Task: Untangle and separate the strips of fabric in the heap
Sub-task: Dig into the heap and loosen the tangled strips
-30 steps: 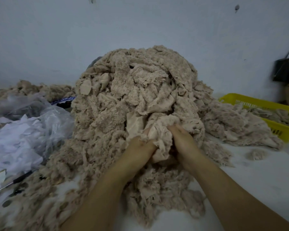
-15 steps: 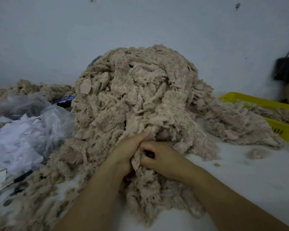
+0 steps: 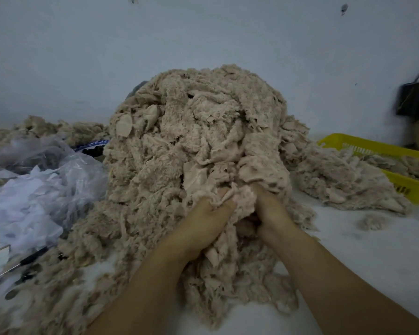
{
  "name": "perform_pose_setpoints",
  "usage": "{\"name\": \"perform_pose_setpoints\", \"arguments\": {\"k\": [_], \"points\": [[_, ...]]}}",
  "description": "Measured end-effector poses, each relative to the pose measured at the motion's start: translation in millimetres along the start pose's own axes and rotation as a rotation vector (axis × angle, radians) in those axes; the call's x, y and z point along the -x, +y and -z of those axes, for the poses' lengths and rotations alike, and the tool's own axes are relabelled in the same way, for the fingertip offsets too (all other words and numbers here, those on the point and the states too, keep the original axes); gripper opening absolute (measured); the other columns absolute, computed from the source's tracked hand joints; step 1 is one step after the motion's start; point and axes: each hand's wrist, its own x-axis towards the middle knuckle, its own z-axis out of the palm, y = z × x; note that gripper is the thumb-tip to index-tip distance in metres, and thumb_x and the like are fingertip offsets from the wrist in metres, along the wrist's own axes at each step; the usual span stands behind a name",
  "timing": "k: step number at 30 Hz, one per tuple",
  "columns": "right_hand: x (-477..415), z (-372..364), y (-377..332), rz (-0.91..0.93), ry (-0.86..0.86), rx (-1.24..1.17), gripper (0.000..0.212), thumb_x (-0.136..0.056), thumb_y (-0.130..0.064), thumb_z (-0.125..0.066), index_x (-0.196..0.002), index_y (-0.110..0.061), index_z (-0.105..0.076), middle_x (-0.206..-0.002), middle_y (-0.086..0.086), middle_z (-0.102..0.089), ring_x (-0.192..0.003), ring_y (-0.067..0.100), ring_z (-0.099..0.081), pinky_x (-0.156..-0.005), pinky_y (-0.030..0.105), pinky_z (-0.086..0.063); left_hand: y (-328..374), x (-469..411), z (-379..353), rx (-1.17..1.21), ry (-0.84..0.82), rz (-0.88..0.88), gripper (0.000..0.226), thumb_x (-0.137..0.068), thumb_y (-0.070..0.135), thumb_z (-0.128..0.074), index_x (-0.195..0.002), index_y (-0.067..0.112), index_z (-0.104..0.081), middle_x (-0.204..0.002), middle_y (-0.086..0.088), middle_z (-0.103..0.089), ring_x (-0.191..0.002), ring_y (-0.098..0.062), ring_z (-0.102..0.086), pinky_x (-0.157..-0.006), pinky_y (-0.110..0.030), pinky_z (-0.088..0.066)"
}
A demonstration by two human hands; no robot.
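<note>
A tall heap of tangled beige fabric strips point(image 3: 194, 131) rises in the middle of the white table point(image 3: 373, 257). Both of my hands are dug into its near face. My left hand point(image 3: 203, 221) is closed around a bunch of strips, thumb and fingers pinching a fold. My right hand point(image 3: 271, 209) grips the same clump from the right, its fingertips buried in the cloth. A tail of strips hangs down between my wrists.
A smaller beige pile point(image 3: 344, 180) lies to the right, spilling from a yellow basket point(image 3: 406, 187). White scraps in clear plastic point(image 3: 34, 189) fill the left. A pen point(image 3: 22, 264) lies near the left edge. A dark bag point(image 3: 416, 97) hangs at far right.
My hands have moved up from the low front of the heap and apart, and now grip a higher clump. The heap's front has shifted with them.
</note>
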Motion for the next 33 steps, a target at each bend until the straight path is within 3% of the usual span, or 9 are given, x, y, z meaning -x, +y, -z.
{"name": "perform_pose_setpoints", "arguments": {"k": [2,5,9,14,18,21,24,30,33], "points": [[-4,11,-8,-0.013,0.055,-0.100,0.040,-0.101,-0.036,-0.048,-0.106,-0.003,-0.070,-0.059,0.000,-0.057,-0.043,0.010,-0.050,-0.040,0.020,-0.040,0,4,8,0.175,0.068,-0.001,0.018,-0.097,0.041,-0.057,-0.103,0.043,-0.074,-0.089,0.031,-0.071,-0.082,0.013,-0.066,-0.078,-0.013,-0.054],[4,11,-9,0.108,-0.038,0.095,0.067,-0.093,-0.069,-0.034,-0.095,-0.019,-0.078,-0.072,0.001,-0.065,-0.054,0.011,-0.057,-0.048,0.024,-0.045,0,-2,18,0.380,0.286,0.105,0.044,-0.097,0.037,-0.061,-0.133,0.012,-0.061,-0.111,-0.005,-0.075,-0.098,-0.019,-0.073,-0.091,-0.039,-0.057],[27,-15,11,0.292,-0.319,0.464,0.072,-0.065,-0.095,-0.042,-0.101,-0.040,-0.073,-0.098,-0.012,-0.074,-0.086,0.000,-0.069,-0.075,0.024,-0.055,-1,-6,18,0.512,0.357,0.112,0.024,-0.096,0.026,-0.063,-0.097,0.007,-0.080,-0.105,-0.015,-0.075,-0.094,-0.026,-0.074,-0.073,-0.032,-0.061],[21,-17,19,0.472,-0.366,0.722,0.039,-0.083,-0.061,-0.058,-0.120,-0.054,-0.050,-0.108,-0.037,-0.061,-0.105,-0.012,-0.058,-0.083,0.015,-0.047,-1,-8,10,0.614,0.338,0.058,0.025,-0.095,0.031,-0.062,-0.110,0.015,-0.074,-0.103,-0.003,-0.077,-0.095,-0.013,-0.073,-0.068,-0.023,-0.059],[13,-7,11,0.431,-0.241,0.398,0.024,-0.096,-0.039,-0.050,-0.112,-0.044,-0.068,-0.110,-0.020,-0.071,-0.106,0.003,-0.065,-0.089,0.029,-0.053,3,-9,16,0.834,0.272,0.013,0.030,-0.098,0.036,-0.054,-0.101,0.013,-0.073,-0.097,-0.004,-0.076,-0.085,-0.014,-0.074,-0.066,-0.023,-0.059],[8,-2,-1,0.296,-0.109,0.020,0.038,-0.099,-0.029,-0.054,-0.071,-0.034,-0.078,-0.080,-0.009,-0.076,-0.076,0.008,-0.072,-0.059,0.022,-0.056,4,-11,29,0.990,0.397,0.033,0.031,-0.105,0.030,-0.042,-0.093,0.011,-0.063,-0.067,0.001,-0.060,-0.048,-0.009,-0.054,-0.049,-0.020,-0.051],[3,3,-5,0.233,-0.034,-0.095,0.055,-0.095,-0.053,-0.052,-0.053,-0.025,-0.073,-0.076,-0.004,-0.075,-0.072,0.012,-0.073,-0.064,0.030,-0.058,1,-14,37,1.068,0.486,0.098,0.040,-0.105,0.038,-0.041,-0.081,0.013,-0.060,-0.051,0.004,-0.047,-0.040,-0.008,-0.043,-0.051,-0.022,-0.048],[5,7,-11,0.258,-0.092,-0.133,0.073,-0.096,-0.066,-0.031,-0.058,-0.021,-0.074,-0.077,-0.001,-0.075,-0.075,0.017,-0.072,-0.061,0.031,-0.055,-4,-12,41,0.945,0.409,0.028,0.053,-0.104,0.051,-0.035,-0.085,0.010,-0.062,-0.051,0.002,-0.042,-0.035,-0.007,-0.027,-0.036,-0.018,-0.033],[7,5,-8,0.319,-0.062,0.033,0.069,-0.095,-0.068,-0.030,-0.068,-0.027,-0.078,-0.073,-0.008,-0.073,-0.075,0.013,-0.068,-0.065,0.030,-0.051,-4,-15,31,0.452,0.335,0.031,0.063,-0.103,0.059,-0.029,-0.095,0.012,-0.069,-0.070,-0.002,-0.066,-0.037,-0.008,-0.034,-0.038,-0.019,-0.034]]}}
